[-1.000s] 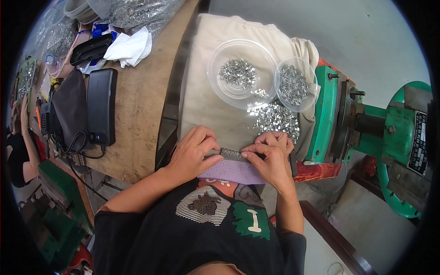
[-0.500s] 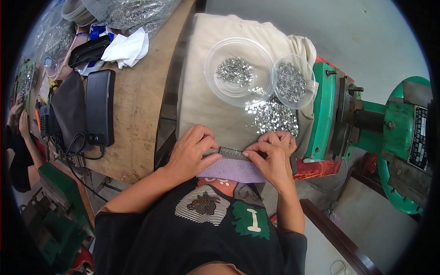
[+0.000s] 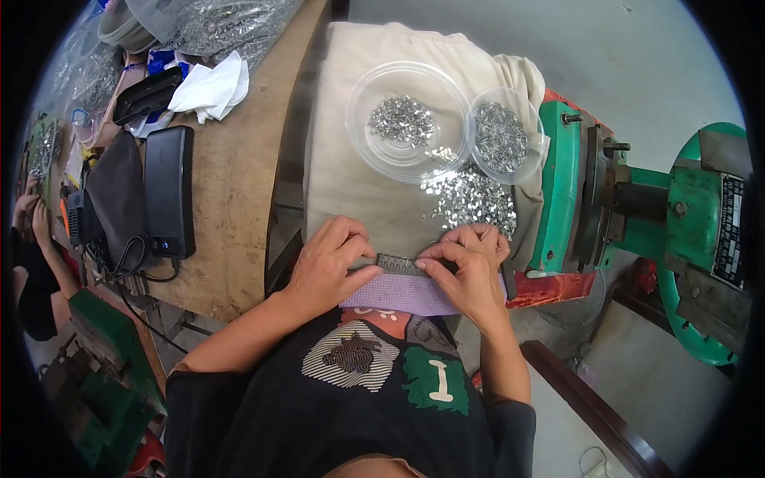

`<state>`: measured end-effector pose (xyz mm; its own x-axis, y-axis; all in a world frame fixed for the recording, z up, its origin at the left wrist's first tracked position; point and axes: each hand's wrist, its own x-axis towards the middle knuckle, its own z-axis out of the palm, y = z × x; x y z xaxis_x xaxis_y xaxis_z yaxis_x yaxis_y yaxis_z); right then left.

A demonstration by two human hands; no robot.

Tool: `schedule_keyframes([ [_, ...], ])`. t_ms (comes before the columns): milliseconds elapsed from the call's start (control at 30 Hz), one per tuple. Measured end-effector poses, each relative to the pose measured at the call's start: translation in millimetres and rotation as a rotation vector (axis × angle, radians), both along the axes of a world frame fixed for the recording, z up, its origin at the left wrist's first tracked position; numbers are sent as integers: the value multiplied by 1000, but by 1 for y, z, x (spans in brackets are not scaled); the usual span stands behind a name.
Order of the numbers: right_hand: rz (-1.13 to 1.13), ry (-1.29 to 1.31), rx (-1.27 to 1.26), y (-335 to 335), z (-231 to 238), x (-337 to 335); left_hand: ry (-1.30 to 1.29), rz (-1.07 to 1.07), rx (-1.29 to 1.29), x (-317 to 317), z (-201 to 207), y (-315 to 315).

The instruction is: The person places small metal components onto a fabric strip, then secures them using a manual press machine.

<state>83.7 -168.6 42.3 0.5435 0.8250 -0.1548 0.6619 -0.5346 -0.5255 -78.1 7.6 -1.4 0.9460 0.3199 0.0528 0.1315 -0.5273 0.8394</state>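
A dark, narrow metal strip with a row of fine slots or teeth lies crosswise close to my body, between my hands. Its left end is gripped by the thumb and curled fingers of my left hand. At the other end, my right hand pinches with thumb and forefinger against the strip; any small part between those fingertips is too small to make out. Under the strip's near edge runs a lilac woven cloth band. Beyond my right hand, small shiny metal pieces lie heaped on the beige cloth.
A large clear bowl holds flat shiny pieces; a smaller clear bowl beside it holds thin metal bits. Green machinery borders the right. A wooden table at left carries a black power bank and white tissue.
The whole view has shifted slightly. Both hands keep nearly the same grip on the strip, with only tiny finger movement at its right end.
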Motion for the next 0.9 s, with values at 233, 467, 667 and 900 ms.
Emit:
schedule_keyframes([
  [233, -16, -41, -32, -8, 3, 4, 6, 2, 2, -1, -1, 0],
  [467, -18, -18, -49, -14, 5, 9, 8, -5, 19, 0, -1, 0],
  [667, 16, 21, -46, -16, 5, 12, 25, 1, 13, -1, -2, -1],
  [900, -9, -12, -56, -11, 8, 9, 39, 9, 25, -1, -1, -1],
])
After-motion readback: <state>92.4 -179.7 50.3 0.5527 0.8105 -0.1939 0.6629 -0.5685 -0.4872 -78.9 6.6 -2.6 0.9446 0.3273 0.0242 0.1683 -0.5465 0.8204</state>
